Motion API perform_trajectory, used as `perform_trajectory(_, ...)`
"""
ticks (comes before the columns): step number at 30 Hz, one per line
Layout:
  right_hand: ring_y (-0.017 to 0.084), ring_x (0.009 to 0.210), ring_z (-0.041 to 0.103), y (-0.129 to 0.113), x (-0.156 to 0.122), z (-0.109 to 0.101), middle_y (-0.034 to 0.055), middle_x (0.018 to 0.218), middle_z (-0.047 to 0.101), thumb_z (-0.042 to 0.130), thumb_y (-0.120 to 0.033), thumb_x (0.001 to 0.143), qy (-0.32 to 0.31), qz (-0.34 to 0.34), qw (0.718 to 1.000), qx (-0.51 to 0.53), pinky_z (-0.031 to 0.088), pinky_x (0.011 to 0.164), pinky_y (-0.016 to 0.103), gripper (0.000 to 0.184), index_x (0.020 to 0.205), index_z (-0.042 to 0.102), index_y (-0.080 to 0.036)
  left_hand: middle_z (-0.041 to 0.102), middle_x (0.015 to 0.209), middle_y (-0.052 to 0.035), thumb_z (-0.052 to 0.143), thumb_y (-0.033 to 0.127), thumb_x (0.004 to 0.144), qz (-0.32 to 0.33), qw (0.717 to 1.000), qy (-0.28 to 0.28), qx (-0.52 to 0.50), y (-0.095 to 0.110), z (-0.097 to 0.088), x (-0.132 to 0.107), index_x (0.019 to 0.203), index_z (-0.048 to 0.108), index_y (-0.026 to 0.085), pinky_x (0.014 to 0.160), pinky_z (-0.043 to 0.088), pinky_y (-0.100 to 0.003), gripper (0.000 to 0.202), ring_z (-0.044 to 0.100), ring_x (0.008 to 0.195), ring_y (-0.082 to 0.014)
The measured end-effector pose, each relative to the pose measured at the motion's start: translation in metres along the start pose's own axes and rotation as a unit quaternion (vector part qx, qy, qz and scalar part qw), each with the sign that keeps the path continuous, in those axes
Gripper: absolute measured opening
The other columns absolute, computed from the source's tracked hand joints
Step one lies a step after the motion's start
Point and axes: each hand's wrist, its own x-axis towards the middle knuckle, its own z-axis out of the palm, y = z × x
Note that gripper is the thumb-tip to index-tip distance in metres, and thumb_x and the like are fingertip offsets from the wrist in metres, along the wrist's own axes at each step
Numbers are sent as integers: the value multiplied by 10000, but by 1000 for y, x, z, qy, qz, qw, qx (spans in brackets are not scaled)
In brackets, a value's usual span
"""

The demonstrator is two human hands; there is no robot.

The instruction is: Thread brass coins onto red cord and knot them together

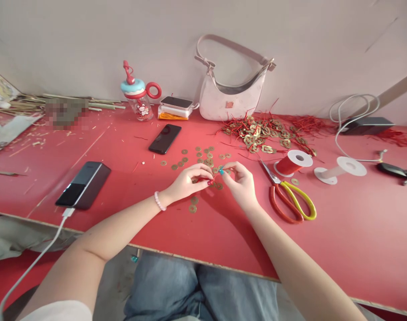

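My left hand (194,177) and my right hand (240,185) work close together over the middle of the red table. Thumb and fingers of the left are closed on a thin red cord (216,175), partly hidden by the fingers. With its fingertips pinched together, my right hand grips the same cord just to the right. Round brass coins with centre holes lie scattered behind and under both hands, and one loose coin (192,208) is nearer to me. To the right of my right hand rest scissors (276,180) with one red and one yellow handle.
Behind the scissors stand a spool of red cord (288,164) and a bare white spool (339,170). A heap of corded coins (265,133) lies before a pale handbag (230,102). Further left are a cup (143,109), a phone (165,139) and a cabled power bank (84,185).
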Motion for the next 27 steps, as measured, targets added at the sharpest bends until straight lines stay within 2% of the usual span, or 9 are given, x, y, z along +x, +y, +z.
perform_trajectory(3, 140, 737, 544, 0, 0, 3, 3, 749, 604, 532, -144, 702, -23, -19, 999, -38, 448, 731, 309, 73, 746, 557, -197, 574, 1088, -82, 586, 224, 785, -10, 998, 21, -61, -1, 1, 0, 817, 647, 175, 831, 480, -297, 85, 542, 1045, -175)
perform_trajectory(6, 143, 720, 524, -4, -2, 6, -1, 718, 609, 530, -113, 701, -62, -94, 991, -72, 446, 717, 311, 98, 721, 554, -206, 603, 1078, -76, 609, 247, 771, -36, 993, 45, -104, -2, 3, 1, 813, 652, 175, 818, 488, -297, 94, 560, 1027, -174)
perform_trajectory(9, 151, 717, 521, -7, -4, 7, 5, 709, 618, 530, -118, 734, -66, -160, 980, -100, 437, 718, 333, 101, 719, 560, -213, 633, 1029, -73, 638, 284, 740, -57, 988, 85, -117, -3, 6, 0, 817, 657, 171, 727, 507, -273, 139, 591, 950, -171)
perform_trajectory(12, 151, 737, 548, -8, -6, 7, 11, 756, 642, 537, -136, 765, -51, -193, 976, -89, 445, 720, 339, 99, 758, 587, -222, 647, 1001, -77, 646, 309, 723, -79, 981, 128, -120, -6, 7, 1, 854, 662, 165, 589, 492, -235, 195, 608, 820, -153)
perform_trajectory(15, 143, 738, 571, -9, -7, 6, 10, 800, 658, 548, -143, 778, -42, -197, 977, -71, 452, 744, 342, 112, 800, 614, -230, 661, 955, -74, 633, 305, 735, -95, 977, 156, -108, -8, 8, 2, 879, 667, 164, 562, 481, -239, 204, 600, 733, -137)
perform_trajectory(18, 138, 750, 580, -12, -7, 6, 15, 810, 656, 560, -153, 779, -39, -167, 984, -55, 461, 749, 331, 102, 805, 627, -225, 667, 922, -68, 638, 300, 733, -92, 976, 181, -83, -9, 8, 2, 859, 668, 162, 627, 495, -259, 189, 603, 787, -152)
perform_trajectory(22, 135, 753, 583, -14, -7, 7, 20, 778, 629, 570, -193, 777, -70, -124, 989, -25, 481, 706, 300, 56, 764, 622, -209, 664, 930, -68, 634, 300, 736, -84, 976, 193, -56, -8, 8, 3, 852, 661, 158, 661, 502, -271, 185, 605, 825, -161)
perform_trajectory(27, 141, 766, 565, -15, -8, 8, 33, 818, 590, 552, -174, 766, -83, -161, 982, -54, 481, 696, 307, 85, 740, 623, -211, 661, 931, -75, 630, 319, 743, -91, 978, 183, -52, -8, 8, 3, 859, 658, 153, 626, 498, -261, 204, 608, 792, -158)
